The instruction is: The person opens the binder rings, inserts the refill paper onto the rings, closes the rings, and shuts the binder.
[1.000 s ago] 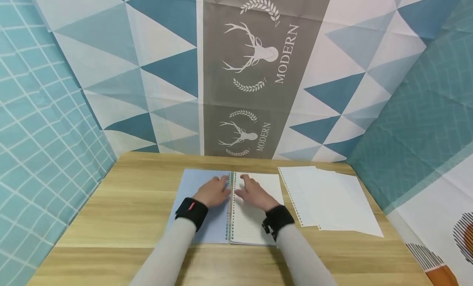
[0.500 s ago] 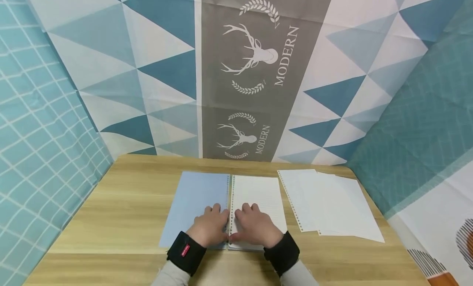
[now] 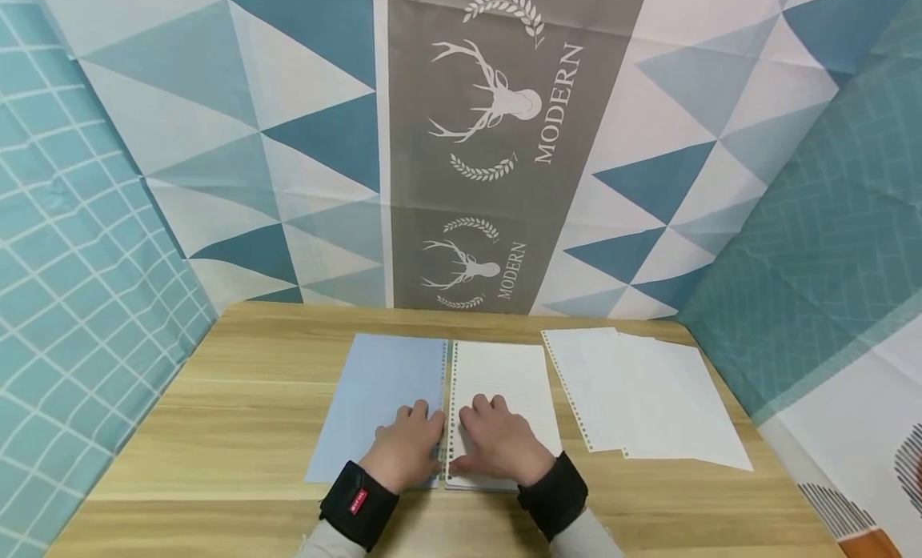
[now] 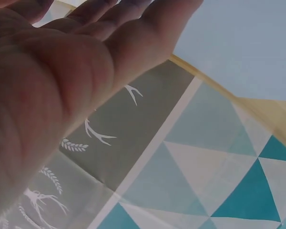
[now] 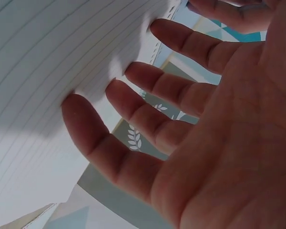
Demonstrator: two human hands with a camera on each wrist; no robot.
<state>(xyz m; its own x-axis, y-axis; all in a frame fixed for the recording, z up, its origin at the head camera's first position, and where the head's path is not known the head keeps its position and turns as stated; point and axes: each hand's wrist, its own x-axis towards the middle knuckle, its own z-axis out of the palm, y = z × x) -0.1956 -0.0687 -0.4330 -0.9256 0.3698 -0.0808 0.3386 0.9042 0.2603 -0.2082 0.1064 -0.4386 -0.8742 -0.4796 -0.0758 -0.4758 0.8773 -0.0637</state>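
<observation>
An open loose-leaf notebook lies flat on the table, with a blue cover (image 3: pixel 374 382) on the left and white lined paper (image 3: pixel 504 370) on the right. Green binder rings (image 3: pixel 444 398) run down the middle. My left hand (image 3: pixel 403 450) lies on the blue side by the lower rings; in the left wrist view its palm is turned down and its fingertips are cut off. My right hand (image 3: pixel 503 442) rests on the lined side, its thumb stretched toward the rings. Spread, gently bent fingers (image 5: pixel 86 124) touch the paper in the right wrist view.
Several loose white punched sheets (image 3: pixel 670 398) overlap to the right of the notebook. The wooden table (image 3: pixel 238 414) ends at a patterned cloth backdrop (image 3: pixel 468 142), with more cloth on both sides.
Both hands have come down from the upper part of the rings to the lower part, toward the person. Over the last half second they have barely moved.
</observation>
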